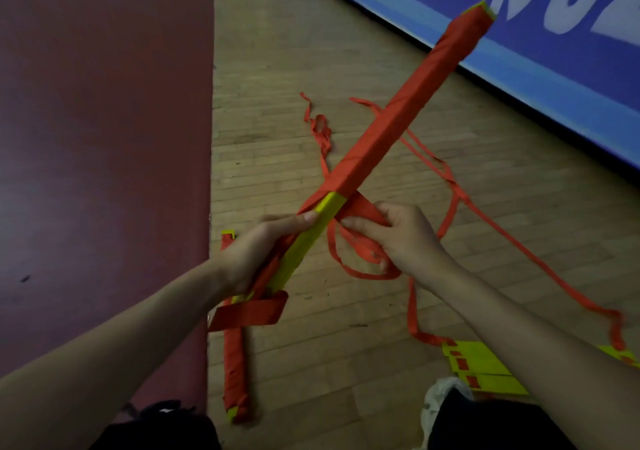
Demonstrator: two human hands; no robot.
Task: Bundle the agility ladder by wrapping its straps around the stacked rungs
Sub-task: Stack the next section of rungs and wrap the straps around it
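**2 hands on a half-wrapped rung stack**

A maroon floor section [104, 137] fills the left. Just beside its edge, a wrapped bundle [235, 363] lies on the wooden floor [277, 68]. The left hand [256, 252] grips the bare yellow lower end of the stacked rungs [391, 127], held in the air and slanting up to the right, upper length covered in red. The right hand [398, 238] pinches the red strap [363, 208] just beside the stack. Loose strap [412, 311] trails over the floor to flat yellow rungs [485, 366]. A blue banner [519, 51] runs behind.
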